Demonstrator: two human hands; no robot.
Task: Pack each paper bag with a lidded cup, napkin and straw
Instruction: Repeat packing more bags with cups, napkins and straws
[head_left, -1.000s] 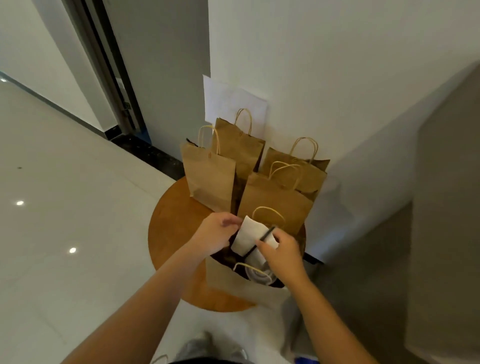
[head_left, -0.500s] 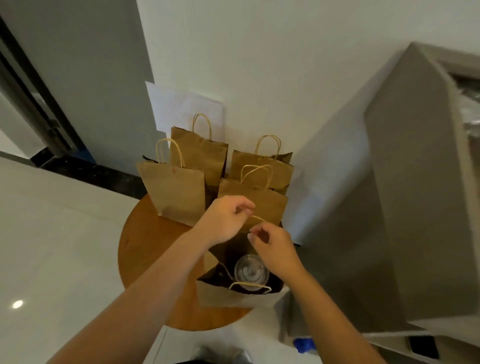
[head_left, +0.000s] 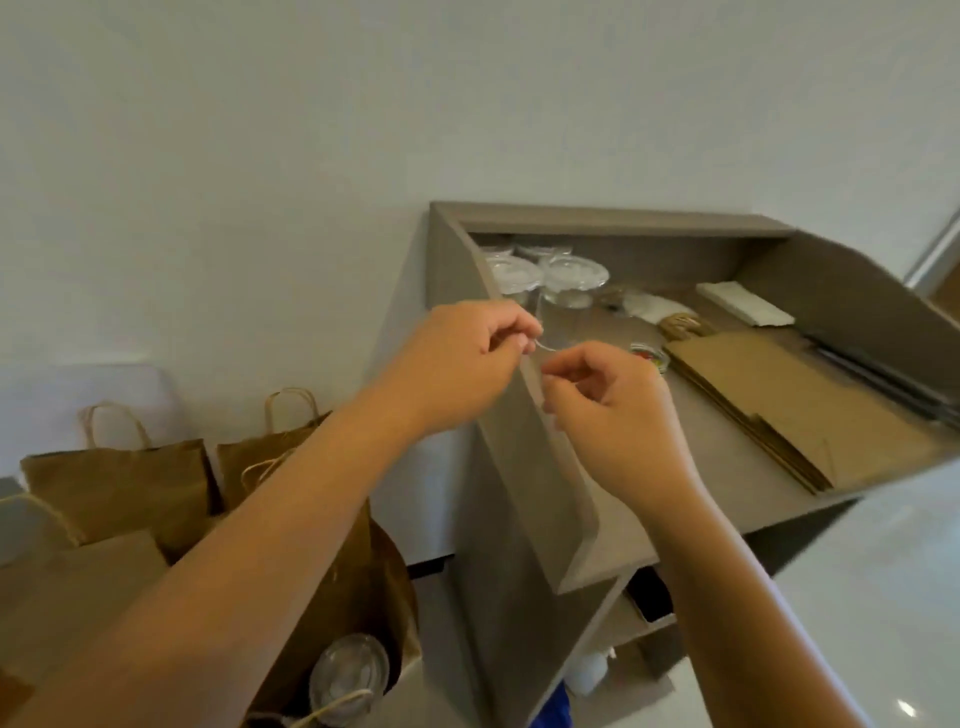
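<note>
1. Left hand (head_left: 467, 364) and right hand (head_left: 608, 410) raised close together at the counter's (head_left: 727, 467) side wall. Both have curled fingers pinching a thin pale strand between them; its identity cannot be told.
2. Lidded cups (head_left: 571, 278) stand ahead and slightly right, at the far-left corner. Flat paper bags (head_left: 779, 400), long axis running away to the left, lie right; right hand nearer.
3. Open bag (head_left: 358, 597) with a lidded cup (head_left: 348, 675) sits below the left forearm.
4. No legible writing.
</note>
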